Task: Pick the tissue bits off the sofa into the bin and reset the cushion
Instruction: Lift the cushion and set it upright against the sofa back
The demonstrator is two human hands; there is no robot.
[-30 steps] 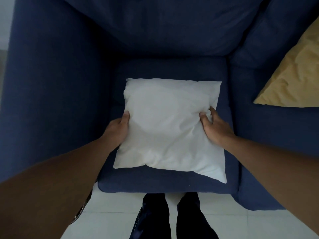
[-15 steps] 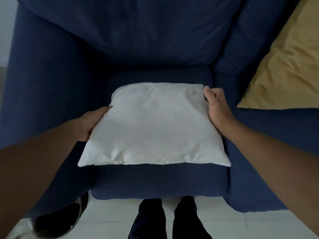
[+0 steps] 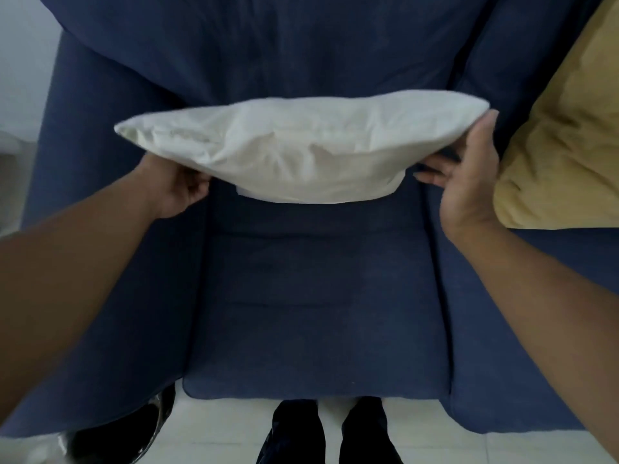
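The white cushion [image 3: 294,152] is sitting across the upper middle of the frame, raised on edge at the back of the sofa's seat, its crumpled underside facing the camera and its upper edge lying against the blue backrest. The left hand [image 3: 177,189] is gripping it from below at the lower left corner, fingers curled in under the fabric. The right hand [image 3: 469,172] is cupping the right end, palm turned inward, thumb reaching up along the cushion's upper right corner and fingertips tucked behind the lower edge; it is spread fairly wide rather than clenched. Both bare forearms are stretching in from the lower corners of the frame.

Around the cushion, the dark blue sofa [image 3: 315,313] is filling most of the frame, its seat pad lying bare below the cushion. A yellow cushion [image 3: 566,139] is leaning at the right edge, just beside the right hand. At the bottom, white floor tiles [image 3: 214,430] are showing, with the person's dark shoes [image 3: 328,433] at bottom centre and a shiny dark bin [image 3: 117,437] at the lower left.
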